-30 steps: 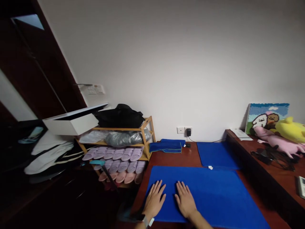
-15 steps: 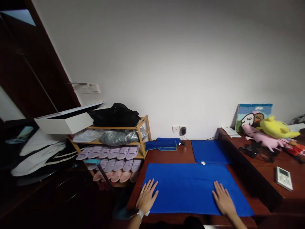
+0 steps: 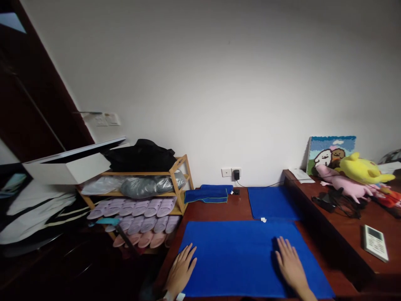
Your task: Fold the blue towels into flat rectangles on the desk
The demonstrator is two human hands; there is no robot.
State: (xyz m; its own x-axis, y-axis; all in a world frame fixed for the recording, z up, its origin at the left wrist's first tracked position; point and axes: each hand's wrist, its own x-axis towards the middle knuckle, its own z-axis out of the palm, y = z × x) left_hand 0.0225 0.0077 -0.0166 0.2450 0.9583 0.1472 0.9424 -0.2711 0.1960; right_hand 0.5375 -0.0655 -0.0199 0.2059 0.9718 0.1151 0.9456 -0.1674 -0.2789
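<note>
A large blue cloth [image 3: 234, 257] is spread flat on the reddish-brown table [image 3: 209, 212]. On its left edge lies my left hand [image 3: 181, 269], fingers spread, with a white tag by the wrist. My right hand [image 3: 291, 263] is over the cloth's right part, palm down with fingers apart, and a shadow shows beside it. Neither hand holds anything. Behind the large cloth, a smaller blue cloth [image 3: 272, 202] lies flat at the right. A folded blue cloth [image 3: 206, 194] rests at the back left.
Left of the table stands a wooden rack [image 3: 177, 188] with slippers, wrapped items and a black bag [image 3: 140, 156]. On the raised desk [image 3: 341, 228] at right are a white remote [image 3: 375, 242], cables, plush toys [image 3: 360, 169] and a dog picture [image 3: 332, 150]. A plug [image 3: 236, 174] sits in the wall.
The view has shifted slightly, so the rack and cloths appear further left and lower. My left hand appears lower and further left; my right hand stays over the cloth's right part.
</note>
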